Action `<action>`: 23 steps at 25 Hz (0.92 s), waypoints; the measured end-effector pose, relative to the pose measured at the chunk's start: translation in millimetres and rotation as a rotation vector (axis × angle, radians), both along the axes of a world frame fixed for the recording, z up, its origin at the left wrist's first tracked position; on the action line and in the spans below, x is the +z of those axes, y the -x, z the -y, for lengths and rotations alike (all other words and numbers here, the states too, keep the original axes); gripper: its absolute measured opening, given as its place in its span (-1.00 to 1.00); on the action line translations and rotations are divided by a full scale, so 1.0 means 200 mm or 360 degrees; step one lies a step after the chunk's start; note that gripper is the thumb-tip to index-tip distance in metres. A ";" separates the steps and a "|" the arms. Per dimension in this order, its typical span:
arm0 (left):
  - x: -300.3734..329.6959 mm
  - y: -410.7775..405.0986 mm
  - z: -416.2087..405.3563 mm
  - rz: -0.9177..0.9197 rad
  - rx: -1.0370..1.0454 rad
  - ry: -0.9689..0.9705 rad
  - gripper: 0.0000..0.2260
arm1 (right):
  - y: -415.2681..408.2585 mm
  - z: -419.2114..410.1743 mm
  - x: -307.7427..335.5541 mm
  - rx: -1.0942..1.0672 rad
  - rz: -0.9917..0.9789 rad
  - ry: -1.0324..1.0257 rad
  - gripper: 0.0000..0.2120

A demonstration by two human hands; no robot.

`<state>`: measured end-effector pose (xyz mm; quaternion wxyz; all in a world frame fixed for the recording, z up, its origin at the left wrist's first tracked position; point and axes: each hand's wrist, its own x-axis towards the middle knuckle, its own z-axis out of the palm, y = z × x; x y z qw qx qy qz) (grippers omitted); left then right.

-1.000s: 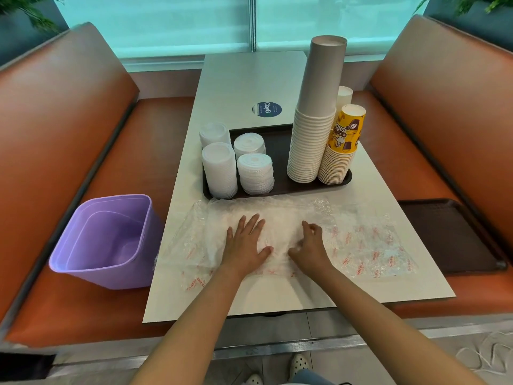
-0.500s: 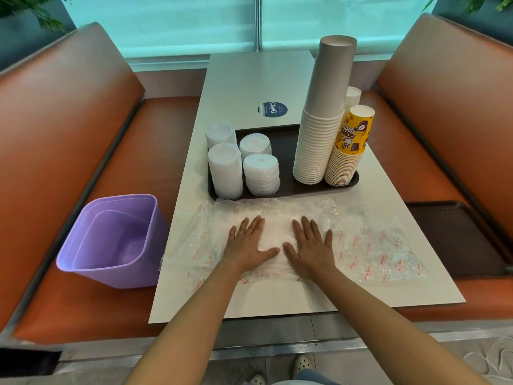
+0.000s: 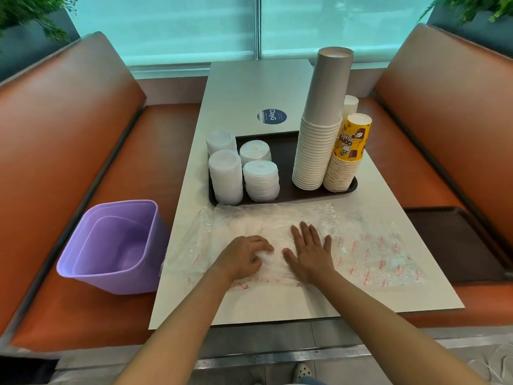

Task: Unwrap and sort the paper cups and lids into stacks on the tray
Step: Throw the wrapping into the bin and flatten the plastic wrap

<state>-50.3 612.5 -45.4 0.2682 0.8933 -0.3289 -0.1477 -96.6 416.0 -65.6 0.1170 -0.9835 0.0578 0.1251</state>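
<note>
Clear plastic wrap [image 3: 369, 245] with red print lies spread flat on the table's near half. My left hand [image 3: 241, 257] rests on it with fingers curled, bunching a fold of the plastic. My right hand [image 3: 311, 251] presses flat on the wrap, fingers straight. Behind them a dark tray [image 3: 286, 159] holds several stacks of white lids [image 3: 226, 176] on its left, a tall stack of white cups [image 3: 319, 151] topped by a grey one, and a shorter stack of yellow printed cups [image 3: 347, 162] on its right.
A purple bin [image 3: 113, 245] stands on the orange bench at the left. A second dark tray [image 3: 449, 240] lies on the right bench. The white table [image 3: 261, 90] runs to the window, with a round blue sticker [image 3: 273, 116] behind the tray.
My left hand went from flat to curled, gathering the plastic. My right hand opened flat half a second ago and stays pressed on the wrap.
</note>
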 end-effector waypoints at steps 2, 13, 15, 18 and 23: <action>-0.01 0.00 0.01 -0.0233 0.0179 0.0252 -0.69 | 0.01 0.02 -0.01 0.0098 0.0296 -0.0030 -0.27; 0.03 -0.10 0.02 -0.0532 0.0473 0.0503 -0.72 | 0.04 0.11 0.05 0.0064 0.0498 -0.0764 -0.76; 0.01 -0.11 0.02 -0.0591 0.0544 0.0558 -0.78 | 0.02 0.12 0.07 -0.0052 0.0503 -0.0917 -0.82; -0.02 -0.11 0.07 -0.0570 0.0807 0.0712 -0.92 | -0.03 0.12 0.11 -0.0266 0.0430 -0.1145 -0.78; -0.02 -0.10 0.13 -0.0304 0.1030 0.0529 -0.87 | -0.15 0.13 0.13 -0.0672 0.0515 -0.1261 -0.77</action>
